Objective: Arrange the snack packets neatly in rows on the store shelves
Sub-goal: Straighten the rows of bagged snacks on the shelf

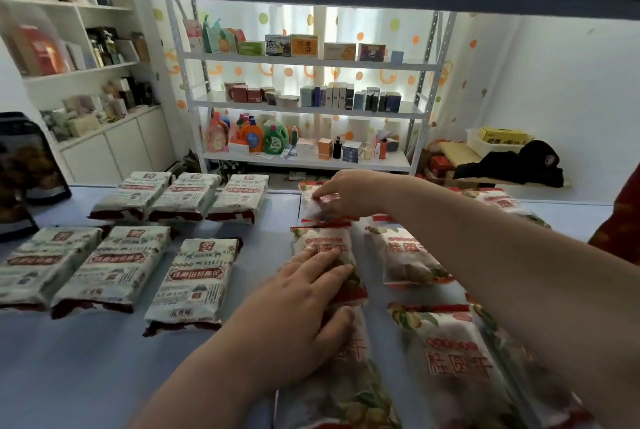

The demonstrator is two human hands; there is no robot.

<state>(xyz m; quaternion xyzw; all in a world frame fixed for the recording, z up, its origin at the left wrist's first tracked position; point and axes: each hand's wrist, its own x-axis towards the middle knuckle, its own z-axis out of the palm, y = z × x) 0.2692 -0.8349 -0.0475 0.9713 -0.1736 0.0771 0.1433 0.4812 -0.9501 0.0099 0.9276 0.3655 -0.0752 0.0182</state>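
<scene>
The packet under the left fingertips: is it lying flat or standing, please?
Flat: the packet lies face up on the shelf, left hand on it.

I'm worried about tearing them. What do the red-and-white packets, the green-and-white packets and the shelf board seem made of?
The red-and-white packets: thin glossy plastic film, judging by sheen and crinkles. The green-and-white packets: probably matte paper or paper-look film; folded ends, no glare. The shelf board: smooth pale blue surface, painted metal or laminate; cannot tell which.

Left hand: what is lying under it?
The left hand rests flat on a red-and-white snack packet, its thumb over the nearer packet. Whether the two packets overlap beneath the hand is hidden.
</scene>
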